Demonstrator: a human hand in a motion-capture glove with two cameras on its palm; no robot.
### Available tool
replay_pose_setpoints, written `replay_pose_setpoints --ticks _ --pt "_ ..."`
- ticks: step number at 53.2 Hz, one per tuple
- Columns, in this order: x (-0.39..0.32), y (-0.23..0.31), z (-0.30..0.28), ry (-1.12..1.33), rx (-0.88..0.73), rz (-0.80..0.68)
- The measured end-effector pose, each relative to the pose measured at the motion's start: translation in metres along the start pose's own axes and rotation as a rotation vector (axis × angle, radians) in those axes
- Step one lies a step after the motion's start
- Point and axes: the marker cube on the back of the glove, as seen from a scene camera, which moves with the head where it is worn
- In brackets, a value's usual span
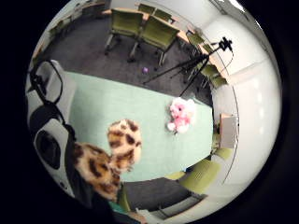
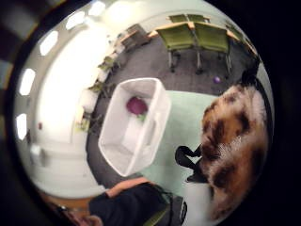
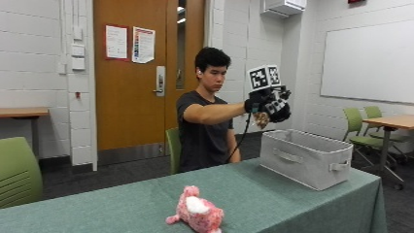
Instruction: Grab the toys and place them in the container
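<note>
From the outside view, a seated person holds the black-gloved right hand point(image 3: 267, 108) out at about shoulder height, arm stretched nearly level, just above and short of the near rim of the grey fabric container with handles point(image 3: 310, 158). A bit of tan spotted fur, the leopard-print plush toy point(image 3: 261, 120), pokes out under the hand, so the fingers appear curled round it. The container stands on the bench point(image 3: 271, 194) covered in green cloth. A pink and white plush toy point(image 3: 196, 213) lies on the cloth well apart from the container, towards the camera.

In the little finger side palm view, the leopard-print plush toy point(image 1: 112, 156) bulges out beside the palm, its fluffy limbs hanging free. It looks soft, light and squashy, unlikely to slip or break; a hold round the body seems best, since a limb would only flop. The pink and white plush toy point(image 1: 181, 114) lies far below on the green bench point(image 1: 121, 107), and should handle much the same.

In the thumb side palm view, the spotted fur point(image 2: 235, 141) fills the space by the palm, and the container point(image 2: 134, 125) sits open-topped below with a dark purple toy point(image 2: 137, 105) already inside. I judge the hand needs to carry a little further over the opening before letting go.
</note>
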Motion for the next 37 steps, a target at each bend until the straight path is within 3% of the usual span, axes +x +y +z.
replay_pose_setpoints --ticks 6,12,16,20,27,32,37 --pt "-0.071 -0.016 -0.028 -0.026 0.054 -0.108" --pt "-0.163 -0.022 -0.042 -0.091 0.075 -0.378" --pt "-0.205 -0.036 -0.038 -0.07 0.066 -0.274" --pt "-0.253 -0.037 -0.031 -0.11 0.038 -0.347" --pt "-0.291 -0.041 -0.002 0.009 -0.009 -0.342" --pt "-0.286 -0.043 0.016 0.01 -0.172 -0.251" --pt "-0.28 -0.039 0.022 -0.011 -0.266 -0.273"
